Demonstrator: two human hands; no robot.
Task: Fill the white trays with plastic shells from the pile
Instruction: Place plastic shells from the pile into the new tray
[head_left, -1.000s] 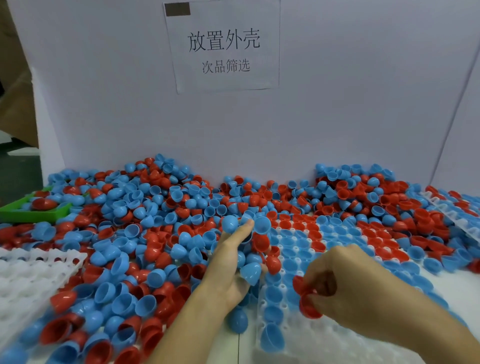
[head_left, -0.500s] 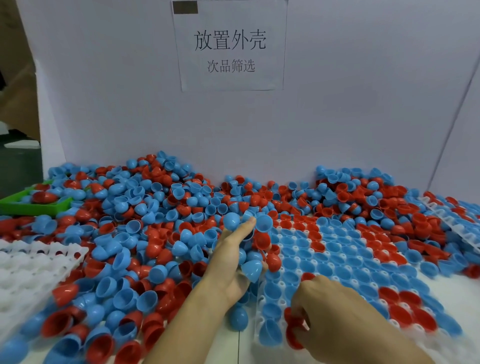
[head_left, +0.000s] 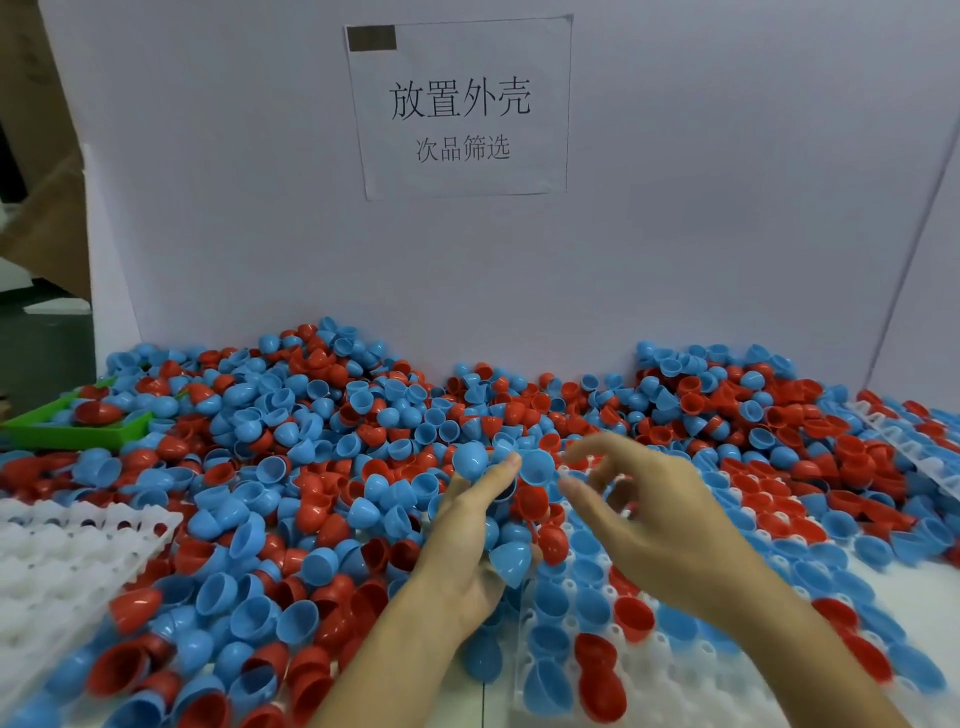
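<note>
A big pile of red and blue plastic shells (head_left: 291, 467) covers the table. My left hand (head_left: 462, 551) stands on edge at the pile's centre and cradles a handful of blue and red shells (head_left: 530, 501) against its palm and fingers. My right hand (head_left: 654, 530) hovers just right of that handful with its fingers spread and nothing in them, blurred. Below it lies a white tray (head_left: 675, 691) with shells seated open side up in many pockets, among them a red shell (head_left: 597, 652) near the front. Its far rows run under the pile.
A second white tray (head_left: 62, 561) with bare pockets lies at the left edge, partly under shells. A third white tray (head_left: 893, 436) shows at the far right. A green tray (head_left: 78, 434) holding a few shells sits far left. A white board with a paper sign (head_left: 460, 109) closes off the back.
My right hand, which pinched a red shell low over the tray, has let it go and risen toward the handful in my left hand. The left hand has barely moved.
</note>
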